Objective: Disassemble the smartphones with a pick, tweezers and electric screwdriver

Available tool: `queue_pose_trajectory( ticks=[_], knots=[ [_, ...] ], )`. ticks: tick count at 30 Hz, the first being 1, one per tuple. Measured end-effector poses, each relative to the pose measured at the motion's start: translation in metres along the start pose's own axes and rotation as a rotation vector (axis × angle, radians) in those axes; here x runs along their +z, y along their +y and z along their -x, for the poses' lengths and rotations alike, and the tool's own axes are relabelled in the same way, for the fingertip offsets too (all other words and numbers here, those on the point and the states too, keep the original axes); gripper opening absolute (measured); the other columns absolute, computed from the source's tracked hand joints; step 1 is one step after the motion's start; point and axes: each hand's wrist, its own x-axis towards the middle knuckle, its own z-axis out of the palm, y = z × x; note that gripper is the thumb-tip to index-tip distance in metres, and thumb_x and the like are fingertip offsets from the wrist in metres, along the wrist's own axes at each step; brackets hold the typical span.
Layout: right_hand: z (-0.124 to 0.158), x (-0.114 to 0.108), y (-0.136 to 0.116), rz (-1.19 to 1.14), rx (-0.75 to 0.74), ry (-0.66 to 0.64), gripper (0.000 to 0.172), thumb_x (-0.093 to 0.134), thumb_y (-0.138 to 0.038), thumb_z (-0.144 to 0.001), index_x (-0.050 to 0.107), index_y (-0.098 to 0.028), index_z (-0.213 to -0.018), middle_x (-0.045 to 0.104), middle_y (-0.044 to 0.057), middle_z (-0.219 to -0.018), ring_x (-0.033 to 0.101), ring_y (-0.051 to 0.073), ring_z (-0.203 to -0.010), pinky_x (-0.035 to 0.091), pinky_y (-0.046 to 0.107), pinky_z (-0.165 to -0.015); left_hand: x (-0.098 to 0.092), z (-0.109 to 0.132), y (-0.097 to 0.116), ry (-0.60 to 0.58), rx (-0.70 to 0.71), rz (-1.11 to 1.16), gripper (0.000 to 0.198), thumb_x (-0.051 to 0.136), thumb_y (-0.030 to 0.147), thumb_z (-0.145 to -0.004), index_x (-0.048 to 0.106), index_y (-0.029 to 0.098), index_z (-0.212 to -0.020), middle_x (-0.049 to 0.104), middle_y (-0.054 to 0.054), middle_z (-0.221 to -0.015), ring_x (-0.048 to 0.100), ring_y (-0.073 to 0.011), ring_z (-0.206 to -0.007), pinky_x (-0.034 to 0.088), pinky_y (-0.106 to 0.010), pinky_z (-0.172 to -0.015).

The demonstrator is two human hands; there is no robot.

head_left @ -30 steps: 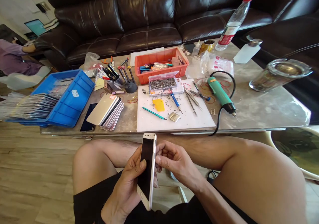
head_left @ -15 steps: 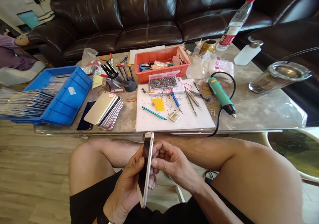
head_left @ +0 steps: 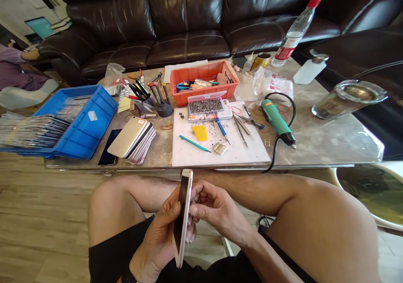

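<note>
A smartphone with a white and gold frame stands nearly on edge above my lap, its dark screen facing left. My left hand wraps round its lower part, thumb on the screen side and fingers behind. At the phone's right edge, my right hand is closed, with the thumb against the frame and the other fingers curled. Any small part inside that pinch is hidden. Beyond the hands, a white mat carries a teal pen-like tool, a blue screwdriver, tweezers and a yellow piece.
A blue bin of bagged parts and a stack of phone panels stand left. Behind the mat are a screw box and an orange tray. At right lie a green electric screwdriver with its cord and a glass ashtray.
The phone and both hands have shifted very slightly left and down in view. Both hands keep their places on the phone.
</note>
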Motion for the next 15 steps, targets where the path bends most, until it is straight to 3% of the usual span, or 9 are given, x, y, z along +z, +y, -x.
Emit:
queue_pose_trajectory(
  ticks=[6,15],
  knots=[
    [0.0020,-0.0005,0.0028,-0.021,0.003,-0.006,0.037,0.089,-0.037,-0.082,0.060,-0.017,-0.092,0.075,0.001,-0.073,0.073,0.013,-0.058,0.061,0.024,-0.056,-0.0096,0.0042,-0.0033,-0.019,-0.012,0.012,0.028,0.072,0.021,-0.095,0.073,0.015,-0.123,0.070,-0.002,-0.074,0.066,-0.0090,-0.057,0.054,-0.016,-0.053],
    [0.0063,0.0041,0.0002,-0.033,0.031,0.016,0.041,0.092,-0.039,-0.077,0.060,-0.017,-0.090,0.074,0.001,-0.075,0.072,0.013,-0.064,0.060,0.021,-0.058,-0.0005,0.0035,-0.0067,-0.003,-0.030,-0.034,0.027,0.079,0.028,-0.090,0.076,0.017,-0.114,0.065,0.002,-0.064,0.062,-0.0081,-0.046,0.048,-0.017,-0.048]
  ],
)
